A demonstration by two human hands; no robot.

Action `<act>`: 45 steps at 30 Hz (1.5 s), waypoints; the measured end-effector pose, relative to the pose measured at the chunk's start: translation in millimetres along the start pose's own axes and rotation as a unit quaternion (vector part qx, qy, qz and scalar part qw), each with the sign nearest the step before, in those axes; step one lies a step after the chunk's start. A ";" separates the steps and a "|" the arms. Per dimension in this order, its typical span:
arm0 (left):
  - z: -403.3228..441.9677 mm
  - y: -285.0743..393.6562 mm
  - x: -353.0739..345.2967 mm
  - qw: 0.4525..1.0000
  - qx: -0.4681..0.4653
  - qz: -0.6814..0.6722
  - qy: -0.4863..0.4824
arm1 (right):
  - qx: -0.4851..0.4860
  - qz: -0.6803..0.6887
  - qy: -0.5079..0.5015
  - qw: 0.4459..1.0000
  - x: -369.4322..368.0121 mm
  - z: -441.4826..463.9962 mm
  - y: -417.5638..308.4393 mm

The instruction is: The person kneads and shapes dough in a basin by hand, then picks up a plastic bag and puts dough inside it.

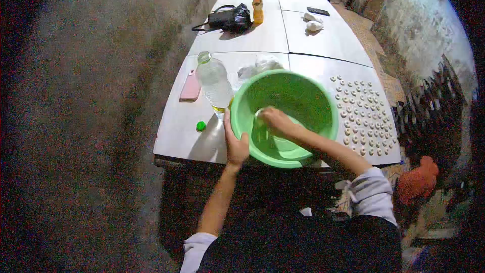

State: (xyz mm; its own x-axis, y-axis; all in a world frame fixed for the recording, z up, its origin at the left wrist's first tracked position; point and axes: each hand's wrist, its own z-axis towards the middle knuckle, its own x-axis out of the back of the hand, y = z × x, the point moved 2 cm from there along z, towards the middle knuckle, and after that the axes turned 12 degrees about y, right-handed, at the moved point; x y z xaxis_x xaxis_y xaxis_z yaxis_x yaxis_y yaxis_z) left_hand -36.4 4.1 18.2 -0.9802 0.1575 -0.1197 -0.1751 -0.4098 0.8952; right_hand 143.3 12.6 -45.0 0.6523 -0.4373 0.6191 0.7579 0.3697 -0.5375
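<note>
A large light-green basin [323, 91] stands at the near edge of the table. At its left side, my left hand [235, 144] holds the wall, fingers stretched along the outside and thumb near the rim. My right hand [277, 121] reaches down inside the basin with its fingers curled. Something pale shows at its fingertips, too small to make out. The basin's bottom looks wet or shiny. Just left of the basin stands an uncapped clear plastic bottle [214, 81] with a little yellowish liquid low in it. A green bottle cap [201, 126] lies nearby.
Rows of small ring-shaped dough pieces [361, 116] cover the table's right side. A pink phone [190, 88] lies left of the bottle. Behind the basin is a crumpled white cloth [265, 64]. Farther off are a black bag [230, 19], an orange-capped bottle [257, 10] and a dark phone [318, 11].
</note>
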 end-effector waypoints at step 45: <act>-7.6 -18.5 -18.0 0.995 0.028 -0.087 0.049 | -0.244 0.136 -0.308 0.910 87.0 -68.7 -42.3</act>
State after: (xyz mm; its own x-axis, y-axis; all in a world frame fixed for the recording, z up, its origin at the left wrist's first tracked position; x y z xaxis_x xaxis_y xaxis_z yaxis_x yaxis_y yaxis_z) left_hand -16.2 2.1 0.5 -0.9403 0.1318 -0.3137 -0.3400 -0.3321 0.8798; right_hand 167.6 -97.5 -7.7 0.8082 0.2139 0.5486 0.5739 -0.0775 -0.8153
